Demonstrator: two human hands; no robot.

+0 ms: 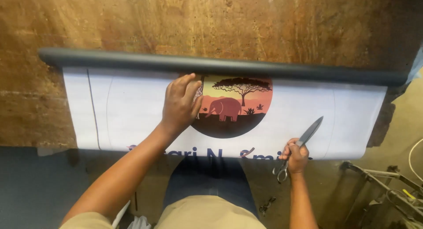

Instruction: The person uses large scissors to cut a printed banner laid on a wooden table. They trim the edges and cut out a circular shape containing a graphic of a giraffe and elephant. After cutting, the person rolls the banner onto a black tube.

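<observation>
From the head camera, looking straight down: a wide printed banner lies unrolled across a worn brown surface, its far edge wound on a dark grey roll that keeps the sheet from curling back. The near edge hangs over the surface's edge toward the person's lap, which puts it within easy reach. The left hand is pressed flat, fingers spread and grasping nothing, on the left rim of a round picture (an elephant under a flat-topped tree at sunset), seemingly to pin the sheet taut and still. The right hand has its grip closed through the handles of a large pair of scissors, blades pointing up and away over the white margin; whether the blades are parted I cannot quite tell. Metal tubing lies on the floor at lower right
</observation>
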